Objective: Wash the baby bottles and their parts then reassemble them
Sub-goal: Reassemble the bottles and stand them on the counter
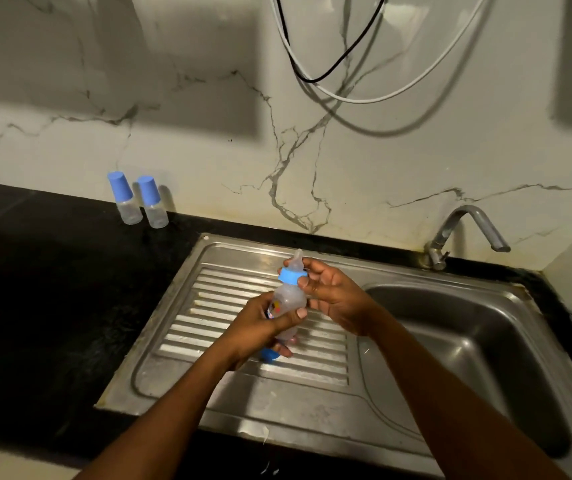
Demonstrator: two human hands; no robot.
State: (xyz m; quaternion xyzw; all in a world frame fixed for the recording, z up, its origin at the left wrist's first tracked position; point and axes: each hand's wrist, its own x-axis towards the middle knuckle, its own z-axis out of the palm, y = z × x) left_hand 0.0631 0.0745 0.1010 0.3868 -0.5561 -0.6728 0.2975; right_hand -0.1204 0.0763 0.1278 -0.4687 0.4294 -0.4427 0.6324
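Leftward, two capped bottles [140,200] stand upright by the wall on the dark bench [35,271], with open bench in front of them. Over the ribbed drainboard [229,299], the left hand [260,327] wraps around the bottle [289,299]. It is held near upright, teat towards the wall. The right hand [333,296] pinches its blue collar [293,274]. The sink basin [468,327] lies to the right.

No text, brand, number or sign can be read anywhere in the frame. The clear baby bottle [291,297] at the centre carries a small red, yellow and blue printed patch [275,307] on its side. The left hand [260,329] partly covers the patch, which is too blurred to make out.
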